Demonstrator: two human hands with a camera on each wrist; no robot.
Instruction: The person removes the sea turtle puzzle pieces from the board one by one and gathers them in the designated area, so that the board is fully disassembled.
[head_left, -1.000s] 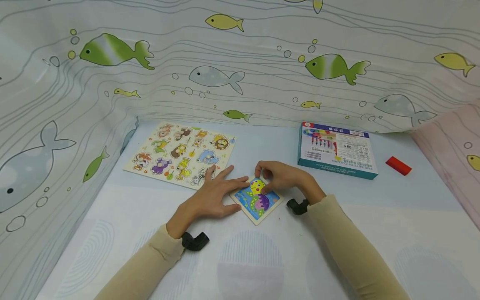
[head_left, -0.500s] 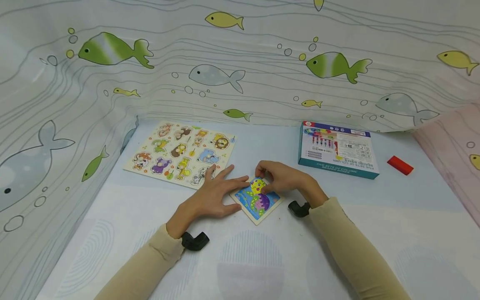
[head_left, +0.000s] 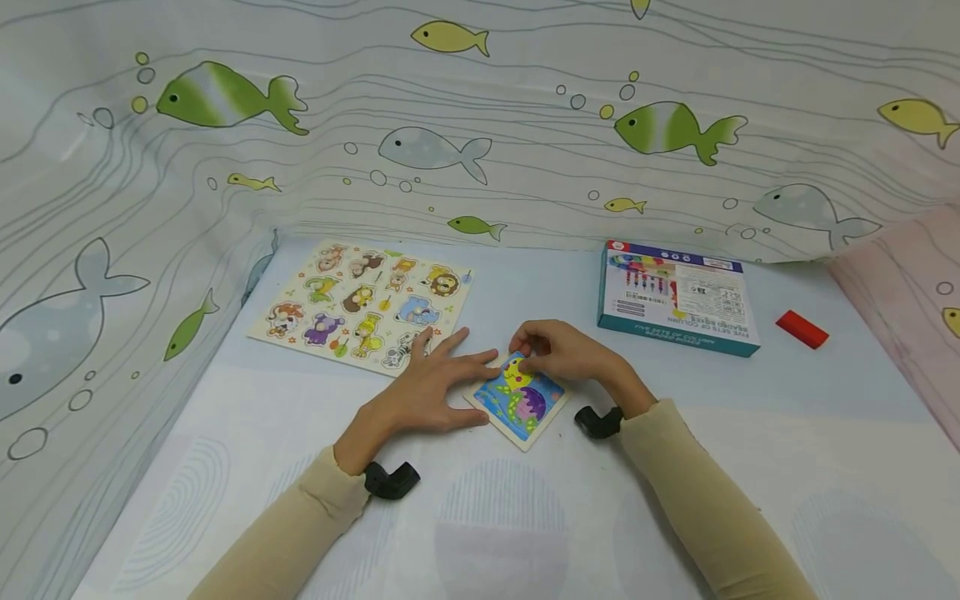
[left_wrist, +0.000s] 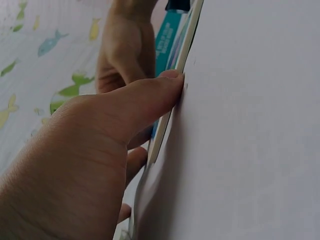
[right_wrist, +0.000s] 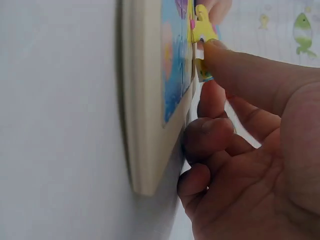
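Observation:
A small square jigsaw puzzle point(head_left: 504, 403) with a turtle picture and a pale wooden frame lies cornerwise on the table. My left hand point(head_left: 427, 390) steadies it from the left, fingers spread, thumb and a fingertip at its edges. In the left wrist view the thumb point(left_wrist: 150, 95) touches the frame's edge. My right hand point(head_left: 566, 350) is at the puzzle's far corner, pinching a yellow puzzle piece point(right_wrist: 202, 25) between thumb and finger. This piece stands tilted up from the board in the right wrist view. Its far side is hidden by the fingers.
A larger animal puzzle board point(head_left: 296, 340) lies at the back left, close to my left fingers. A boxed bead set point(head_left: 678, 304) sits at the back right, with a red block point(head_left: 802, 329) beside it. A fish-print curtain point(head_left: 540, 150) rises behind the table.
The turtle puzzle has shifted slightly to the right. Its yellow piece has tipped up under my right fingers, and my left thumb and fingertip have followed the board a little.

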